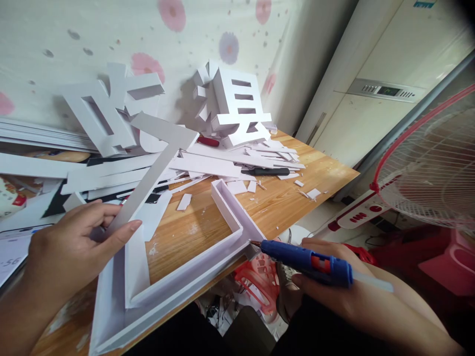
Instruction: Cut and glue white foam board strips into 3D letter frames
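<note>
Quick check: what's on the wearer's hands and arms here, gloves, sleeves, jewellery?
Nothing worn that shows. Left hand and right hand are both bare: no gloves, rings, watch or bands visible. No sleeve or cuff shows on either arm up to the frame edge. Visible nails are short, no polish apparent.

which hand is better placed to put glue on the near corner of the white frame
Right. The right hand holds the glue gun with its tip at that corner of the white frame. The left hand grips a white strip at the frame's other end.
</note>
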A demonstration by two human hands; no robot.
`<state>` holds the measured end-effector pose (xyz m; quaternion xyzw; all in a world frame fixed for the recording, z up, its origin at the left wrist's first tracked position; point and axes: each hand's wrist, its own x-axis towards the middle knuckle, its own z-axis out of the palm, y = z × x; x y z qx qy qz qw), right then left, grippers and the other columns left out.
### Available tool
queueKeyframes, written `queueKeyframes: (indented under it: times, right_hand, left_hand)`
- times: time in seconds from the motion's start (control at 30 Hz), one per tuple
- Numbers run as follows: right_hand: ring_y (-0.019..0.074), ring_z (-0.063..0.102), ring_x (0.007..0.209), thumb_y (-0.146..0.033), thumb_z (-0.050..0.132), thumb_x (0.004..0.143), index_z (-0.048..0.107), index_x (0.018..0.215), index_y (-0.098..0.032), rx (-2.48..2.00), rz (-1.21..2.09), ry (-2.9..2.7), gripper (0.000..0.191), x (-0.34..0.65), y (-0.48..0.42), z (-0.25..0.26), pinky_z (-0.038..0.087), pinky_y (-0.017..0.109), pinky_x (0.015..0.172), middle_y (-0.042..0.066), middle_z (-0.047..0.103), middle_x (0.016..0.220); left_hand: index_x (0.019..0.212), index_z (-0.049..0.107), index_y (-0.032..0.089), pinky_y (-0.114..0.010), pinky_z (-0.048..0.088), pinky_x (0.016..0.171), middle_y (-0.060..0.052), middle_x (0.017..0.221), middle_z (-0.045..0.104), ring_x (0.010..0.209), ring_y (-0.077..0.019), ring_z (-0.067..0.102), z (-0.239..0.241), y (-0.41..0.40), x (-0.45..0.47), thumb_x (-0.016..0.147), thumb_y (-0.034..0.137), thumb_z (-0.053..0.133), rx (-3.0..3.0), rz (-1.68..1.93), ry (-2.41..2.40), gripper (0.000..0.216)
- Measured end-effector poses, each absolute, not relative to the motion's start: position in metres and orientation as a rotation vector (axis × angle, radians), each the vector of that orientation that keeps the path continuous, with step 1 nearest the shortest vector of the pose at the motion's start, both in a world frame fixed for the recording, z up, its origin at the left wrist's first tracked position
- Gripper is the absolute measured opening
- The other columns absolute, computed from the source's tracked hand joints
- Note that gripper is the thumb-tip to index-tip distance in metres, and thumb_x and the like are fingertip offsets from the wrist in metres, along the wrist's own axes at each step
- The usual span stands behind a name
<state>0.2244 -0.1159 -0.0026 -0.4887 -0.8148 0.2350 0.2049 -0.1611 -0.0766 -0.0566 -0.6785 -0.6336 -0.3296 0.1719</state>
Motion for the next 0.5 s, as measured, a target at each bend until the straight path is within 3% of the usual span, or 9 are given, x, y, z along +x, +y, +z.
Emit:
queueKeyframes:
  times: [0.5]
  right_hand:
    - [0.0140,0.060,0.052,-0.017,0.053,0.075,0.062,0.067,-0.025,-1.372,0.604,-2.317,0.014,0.2282,-0.1204,0.0030,0.049,0.023,0.052,-0.002,0.065,0.063]
  left_hand:
    - [0.090,0.060,0.024,-0.027,0.040,0.060,0.002,0.083,0.063,0.070,-0.0161,0.059,-0.0598,-0.0771,-0.1652,0.083,0.047,0.055,-1.977,-0.925,-1.865,0.024]
